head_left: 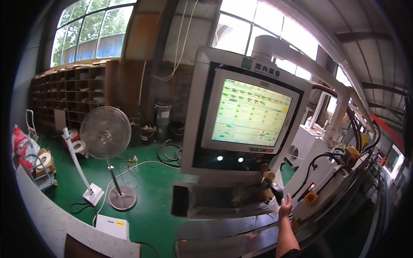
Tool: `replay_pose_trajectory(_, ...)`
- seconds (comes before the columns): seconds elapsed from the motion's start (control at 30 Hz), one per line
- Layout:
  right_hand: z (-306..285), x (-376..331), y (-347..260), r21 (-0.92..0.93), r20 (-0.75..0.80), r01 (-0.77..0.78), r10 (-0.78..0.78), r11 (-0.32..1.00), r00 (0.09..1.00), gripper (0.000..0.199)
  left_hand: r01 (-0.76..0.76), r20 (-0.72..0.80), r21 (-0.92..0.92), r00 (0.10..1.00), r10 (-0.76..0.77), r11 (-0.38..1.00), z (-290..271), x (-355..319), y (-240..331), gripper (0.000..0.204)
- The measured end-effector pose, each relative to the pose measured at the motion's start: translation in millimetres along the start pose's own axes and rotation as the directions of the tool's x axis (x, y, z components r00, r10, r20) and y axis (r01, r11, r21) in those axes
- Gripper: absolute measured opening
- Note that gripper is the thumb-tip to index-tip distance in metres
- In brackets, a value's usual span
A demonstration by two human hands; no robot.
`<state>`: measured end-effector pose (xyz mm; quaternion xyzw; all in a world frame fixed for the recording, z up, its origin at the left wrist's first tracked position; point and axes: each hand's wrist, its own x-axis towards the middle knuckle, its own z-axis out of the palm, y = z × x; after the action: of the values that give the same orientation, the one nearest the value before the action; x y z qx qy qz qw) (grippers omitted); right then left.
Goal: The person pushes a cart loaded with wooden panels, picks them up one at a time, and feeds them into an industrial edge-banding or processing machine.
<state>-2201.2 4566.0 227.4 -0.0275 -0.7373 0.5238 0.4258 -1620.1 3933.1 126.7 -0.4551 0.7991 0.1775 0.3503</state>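
Observation:
My right hand [285, 208] reaches up from the lower edge, below the right corner of a machine's control console [193, 124]. Its fingers are closed at a small black object [278, 194], whose kind I cannot make out. Just above it, a yellowish knob-like part [269, 178] sticks out under the console. The lit screen [251, 114] shows rows of green icons. Two round lit buttons [230, 159] sit below the screen. My left hand is out of view.
A metal machine bed [228, 228] runs below the console. A yellow box with a red switch [311, 198] is to the right. At left stand a pedestal fan [106, 133], a white post [77, 159] and wooden pigeonhole shelves [69, 92]. Cables [150, 163] lie across the green floor.

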Motion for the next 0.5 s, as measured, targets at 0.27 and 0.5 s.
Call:
replay_pose_trajectory(0.27, -65, -239, -90, -0.508, 0.042, 0.296, -0.320, 0.809, 0.947, 0.030, -0.574, -0.598, -0.715, 0.798, 0.075, 0.400, 8, 23, -146, 0.039)
replay_pose_trajectory(0.5, -106, -489, -272, -0.199, 0.980, 0.579, 0.151, 0.791, 0.131, 0.028, -0.840, -0.100, -0.455, 0.378, -0.920, -0.295, 20, 76, -443, 0.031)
